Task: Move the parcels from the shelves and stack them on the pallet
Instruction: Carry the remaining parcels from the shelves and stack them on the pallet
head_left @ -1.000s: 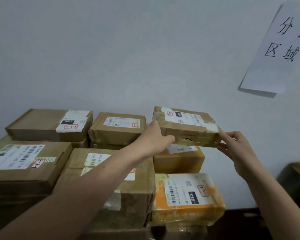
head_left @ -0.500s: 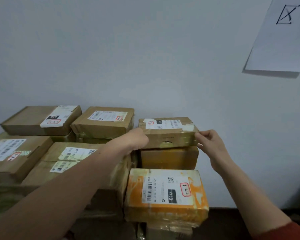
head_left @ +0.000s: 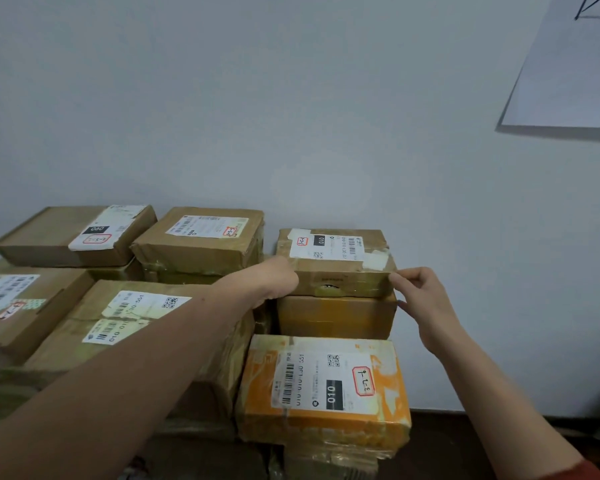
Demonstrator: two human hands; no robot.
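A small brown parcel (head_left: 336,261) with a white label marked 010 lies on top of a plain orange-brown box (head_left: 336,318) by the wall. My left hand (head_left: 271,282) grips its left end, with the fingers hidden behind the box. My right hand (head_left: 423,299) pinches its right front corner with curled fingers. The parcel sits level on the box below. Just in front lies an orange parcel (head_left: 323,386) with a 010 label.
Several brown parcels fill the stack to the left: one labelled 060 (head_left: 73,237), one next to it (head_left: 201,237), a large one (head_left: 125,317) under my left forearm. A grey wall stands right behind. A paper sign (head_left: 568,71) hangs at the upper right.
The small parcel came down from mid-air onto the orange-brown box, both hands staying on its ends. The view tilted downwards.
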